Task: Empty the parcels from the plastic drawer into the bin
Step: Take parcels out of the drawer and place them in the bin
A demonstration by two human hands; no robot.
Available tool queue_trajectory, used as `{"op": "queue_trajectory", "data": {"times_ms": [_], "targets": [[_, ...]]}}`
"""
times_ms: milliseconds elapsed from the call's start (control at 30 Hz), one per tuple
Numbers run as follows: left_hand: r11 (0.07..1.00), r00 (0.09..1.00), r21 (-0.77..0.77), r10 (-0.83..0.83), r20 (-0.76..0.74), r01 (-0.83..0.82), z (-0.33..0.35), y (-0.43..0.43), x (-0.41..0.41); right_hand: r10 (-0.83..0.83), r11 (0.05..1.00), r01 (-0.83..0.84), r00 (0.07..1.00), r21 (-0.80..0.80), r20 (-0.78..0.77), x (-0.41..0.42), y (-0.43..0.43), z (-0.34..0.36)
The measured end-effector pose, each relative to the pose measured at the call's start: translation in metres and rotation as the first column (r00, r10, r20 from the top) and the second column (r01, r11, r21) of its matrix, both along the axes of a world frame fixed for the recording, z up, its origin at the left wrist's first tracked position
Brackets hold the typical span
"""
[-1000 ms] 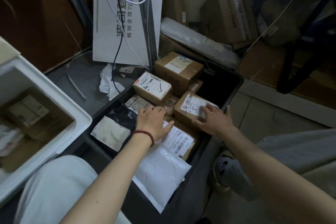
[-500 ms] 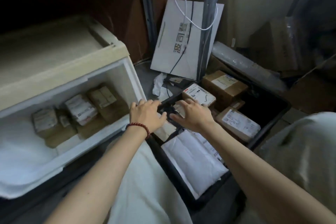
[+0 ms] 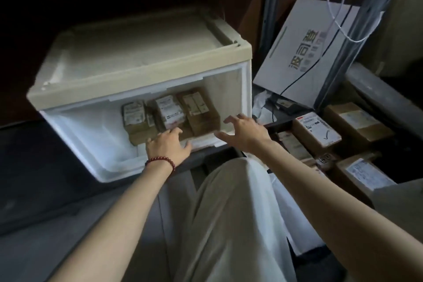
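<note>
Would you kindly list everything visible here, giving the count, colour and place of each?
plastic drawer: one, white with beige top, left of centre.
drawer parcels: at least three, brown with white labels, back right of the drawer.
bin: one, black, on the floor at right.
bin parcels: several, brown with white labels, inside the bin.
printed carton: one, white, leaning behind the bin.
cord: one, white, hanging upper right.
trouser leg: one, pale, bottom centre.
bracelet: one, dark red beads, left wrist.
left hand: one, open, at the drawer's front rim.
right hand: one, open, fingers spread, by the drawer's right front corner.
</note>
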State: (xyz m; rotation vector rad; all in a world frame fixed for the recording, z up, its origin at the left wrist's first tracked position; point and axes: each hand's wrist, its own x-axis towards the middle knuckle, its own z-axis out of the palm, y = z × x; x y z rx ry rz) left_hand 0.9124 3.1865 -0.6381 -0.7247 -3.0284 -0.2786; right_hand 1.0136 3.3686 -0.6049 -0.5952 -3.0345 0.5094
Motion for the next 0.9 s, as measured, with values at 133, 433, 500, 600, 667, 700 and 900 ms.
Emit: {"op": "queue_trajectory", "data": {"times_ms": [133, 433, 500, 600, 667, 700, 900], "targets": [[0.998, 0.998, 0.005, 0.059, 0.008, -0.059, -0.008, -0.021, -0.013, 0.051, 0.998, -0.050, 0.998, -0.023, 0.039, -0.034, -0.027, 0.001], [0.994, 0.995, 0.040, 0.100, 0.025, -0.101, -0.040, -0.031, -0.073, 0.037, 0.999, -0.036, 0.998, -0.009, 0.048, -0.108, -0.043, -0.034], [0.995, 0.995, 0.038, 0.094, 0.034, -0.095, -0.046, -0.027, -0.089, 0.020, 0.998, -0.016, 0.997, -0.056, 0.070, -0.126, -0.040, -0.044], [0.996, 0.997, 0.041, 0.073, 0.026, -0.074, -0.054, -0.020, -0.110, 0.020, 0.994, -0.008, 0.994, -0.106, 0.108, -0.152, -0.036, -0.059], [0.996, 0.997, 0.065, 0.057, 0.047, -0.060, -0.060, -0.014, -0.125, 0.033, 0.995, -0.020, 0.992, -0.098, 0.125, -0.168, -0.033, -0.071], [0.996, 0.997, 0.063, 0.058, 0.051, -0.061, -0.063, -0.011, -0.132, 0.041, 0.996, -0.029, 0.990, -0.090, 0.138, -0.177, -0.032, -0.077], [0.998, 0.997, -0.008, 0.068, 0.043, -0.067, -0.075, -0.003, -0.170, 0.124, 0.992, -0.119, 0.959, -0.033, 0.253, -0.222, -0.022, -0.106]]}}
